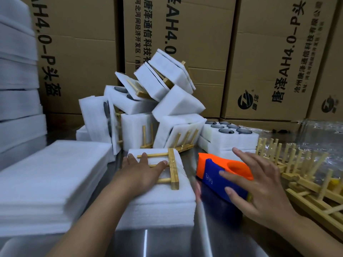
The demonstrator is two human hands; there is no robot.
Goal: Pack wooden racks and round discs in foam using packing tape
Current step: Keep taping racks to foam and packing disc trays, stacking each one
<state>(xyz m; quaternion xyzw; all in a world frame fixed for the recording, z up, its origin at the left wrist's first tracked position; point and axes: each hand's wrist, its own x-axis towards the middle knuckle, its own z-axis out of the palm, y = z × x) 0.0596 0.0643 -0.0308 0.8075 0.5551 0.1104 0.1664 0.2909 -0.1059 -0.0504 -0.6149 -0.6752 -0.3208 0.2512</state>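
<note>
My left hand [143, 171] lies flat, fingers spread, pressing a pale wooden rack [173, 168] onto the thick white foam block [163, 199] at the middle of the steel table [148, 242]. Just right of the block, my right hand [259, 184] rests with spread, fairly straight fingers on the orange-and-blue tape dispenser [219, 175]. I see no curl round it.

Behind the block, a heap of finished foam bundles [163, 101] suggests the job is well under way. Behind and to the right of the block, a foam tray of dark round discs [228, 132] and loose wooden racks [297, 173] still wait. Spare foam sheets [52, 175] are stacked to the left of the block.

This bundle looks mid-taping. A glossy strip seems to cross the rack, but the clear tape is hard to make out. I cannot see any discs inside this block, nor the roll.
</note>
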